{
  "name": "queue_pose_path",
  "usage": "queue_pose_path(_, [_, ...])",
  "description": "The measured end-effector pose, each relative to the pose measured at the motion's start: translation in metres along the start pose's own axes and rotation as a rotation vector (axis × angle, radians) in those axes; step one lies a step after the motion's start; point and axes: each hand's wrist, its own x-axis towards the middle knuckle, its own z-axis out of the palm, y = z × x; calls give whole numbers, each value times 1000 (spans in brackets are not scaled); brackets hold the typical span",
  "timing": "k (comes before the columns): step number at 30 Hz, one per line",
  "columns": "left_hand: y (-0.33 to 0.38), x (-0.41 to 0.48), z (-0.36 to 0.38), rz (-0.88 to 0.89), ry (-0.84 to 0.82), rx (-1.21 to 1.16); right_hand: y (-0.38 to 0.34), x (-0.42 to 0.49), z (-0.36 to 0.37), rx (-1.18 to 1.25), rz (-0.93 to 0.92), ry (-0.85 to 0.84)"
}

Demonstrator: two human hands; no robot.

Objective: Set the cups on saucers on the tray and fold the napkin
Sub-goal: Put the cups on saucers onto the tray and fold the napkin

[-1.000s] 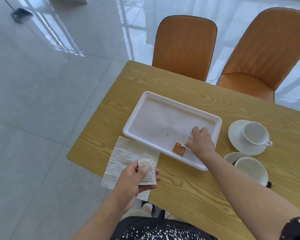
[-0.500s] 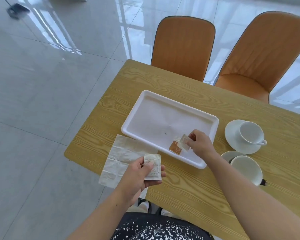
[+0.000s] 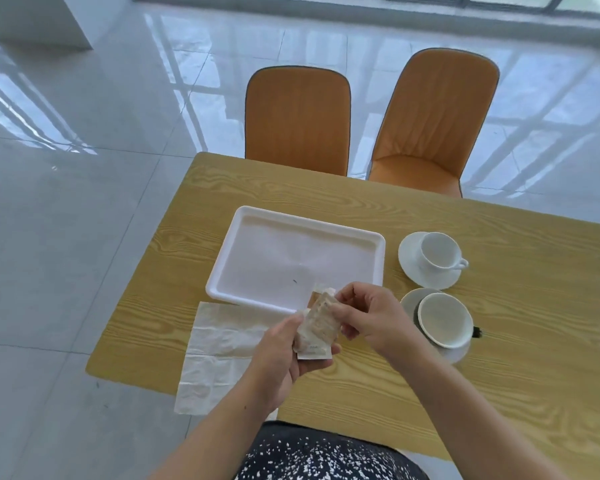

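Two small sachets (image 3: 317,327) are held together above the table's near edge, between both hands, just in front of the tray's near rim. Left hand (image 3: 284,355) is closed around the lower end of the sachets, thumb pressed on top, so they are pinned from below. Right hand (image 3: 364,318) is pinched narrow on the upper end, fingertips (image 3: 336,310) curled onto the top edge; whether it grips one sachet or both cannot be told. Contents of the sachets are too small to read.

Tray (image 3: 378,258) is seen empty, set centre-table within easy reach of both hands, probably so cups can be slid over from the right. Both cups remain off the tray, on the table to its right: far cup (image 3: 437,254) sits upright on its saucer (image 3: 409,268), handle pointing right; near cup (image 3: 444,320) sits on the near saucer (image 3: 409,299), just beside the right wrist. Something dark shows at the near cup's right side, unclear what.

Napkin (image 3: 219,348) lies unfolded, flat, overhanging the table's near-left edge, partly hidden under the left hand.

Judged: neither task step is done. The sachets look to be gathered to free the work area; both hands need to be emptied before cups get moved or the napkin folded
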Motion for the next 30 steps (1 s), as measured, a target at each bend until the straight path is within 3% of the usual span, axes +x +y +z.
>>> queue_pose_path(14, [-2, 1, 19, -36, -116, 60, 0, -23, -5, -400, -108, 73])
queue_pose_path(20, [0, 1, 17, -17, -150, 53, 4, -23, 2, -716, -217, 158])
queue_pose_path(26, [0, -3, 6, 3, -144, 81, 11, -8, 9, -689, -193, 124])
queue_pose_path(30, [0, -6, -8, 15, -100, 19, 19, 11, 9, -438, -102, 60])
